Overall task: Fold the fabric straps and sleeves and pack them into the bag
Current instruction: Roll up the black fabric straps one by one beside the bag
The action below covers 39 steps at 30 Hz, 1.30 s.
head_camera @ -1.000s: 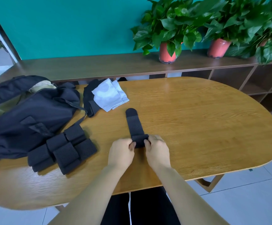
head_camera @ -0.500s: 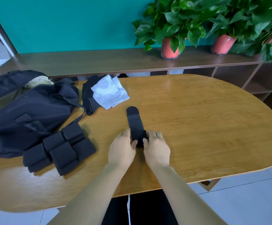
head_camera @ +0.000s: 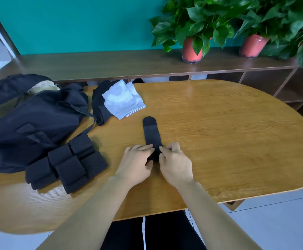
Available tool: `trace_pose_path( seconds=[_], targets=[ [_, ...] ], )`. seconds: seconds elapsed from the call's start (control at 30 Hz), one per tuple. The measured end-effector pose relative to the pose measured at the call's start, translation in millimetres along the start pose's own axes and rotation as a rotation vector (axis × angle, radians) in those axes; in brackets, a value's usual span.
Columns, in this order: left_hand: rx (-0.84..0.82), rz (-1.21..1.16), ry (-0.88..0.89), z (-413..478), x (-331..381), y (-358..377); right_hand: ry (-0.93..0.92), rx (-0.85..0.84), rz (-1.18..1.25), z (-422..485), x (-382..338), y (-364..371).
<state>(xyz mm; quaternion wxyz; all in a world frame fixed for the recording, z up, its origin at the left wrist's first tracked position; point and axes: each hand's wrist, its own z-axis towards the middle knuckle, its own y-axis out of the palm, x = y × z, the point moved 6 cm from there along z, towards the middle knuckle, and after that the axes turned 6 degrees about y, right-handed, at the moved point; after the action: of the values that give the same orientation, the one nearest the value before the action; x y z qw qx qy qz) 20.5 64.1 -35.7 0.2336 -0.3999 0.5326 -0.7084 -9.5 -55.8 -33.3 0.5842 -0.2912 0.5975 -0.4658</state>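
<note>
Strap [head_camera: 151, 134] well inside table [head_camera: 237, 141] edge

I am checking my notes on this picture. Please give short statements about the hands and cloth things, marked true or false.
1. Both the left hand and the right hand grip a black strap. True.
2. The white cloth is inside the bag. False: the white cloth lies on the table, outside the bag.
3. Beside the bag lie folded black straps. True.
4. The red pots stand on the table. False: the red pots stand on the shelf.
</note>
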Motion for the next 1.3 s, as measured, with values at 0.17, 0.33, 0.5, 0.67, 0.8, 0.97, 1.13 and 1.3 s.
trace_pose_path(
  seconds=[0.17, 0.33, 0.5, 0.67, 0.8, 0.97, 1.13, 1.3],
  targets=[
    [-0.009, -0.214, 0.032, -17.6, -3.5, -4.2, -0.197, -0.094, 0.023, -15.3, 6.4, -3.1],
    [0.082, -0.538, -0.092, -38.8, -2.8, -11.4, -0.057, 0.045, 0.314, -29.3, 18.2, -6.0],
    [0.225, -0.355, -0.225, -31.7, -3.5, -8.1, 0.114, 0.149, 0.307, -25.8, 9.9, -4.5],
    [0.194, -0.270, -0.350, -20.5, -5.4, -6.5, 0.197, 0.137, 0.208, -18.8, 2.5, -1.0],
    [0.130, -0.216, -0.389, -15.1, -4.9, -6.7, 0.235, 0.106, 0.151, -15.6, 1.7, 1.4],
    [0.107, -0.197, -0.415, -12.1, -5.8, -8.3, 0.258, 0.095, 0.104, -12.0, 3.1, 3.4],
    [0.073, -0.149, -0.414, -9.9, -6.2, -7.1, 0.258, 0.121, 0.126, -14.1, 5.0, 3.9],
    [-0.002, -0.080, -0.402, -4.9, -4.8, -3.5, 0.236, 0.107, 0.082, -15.6, 4.9, 5.4]
  ],
)
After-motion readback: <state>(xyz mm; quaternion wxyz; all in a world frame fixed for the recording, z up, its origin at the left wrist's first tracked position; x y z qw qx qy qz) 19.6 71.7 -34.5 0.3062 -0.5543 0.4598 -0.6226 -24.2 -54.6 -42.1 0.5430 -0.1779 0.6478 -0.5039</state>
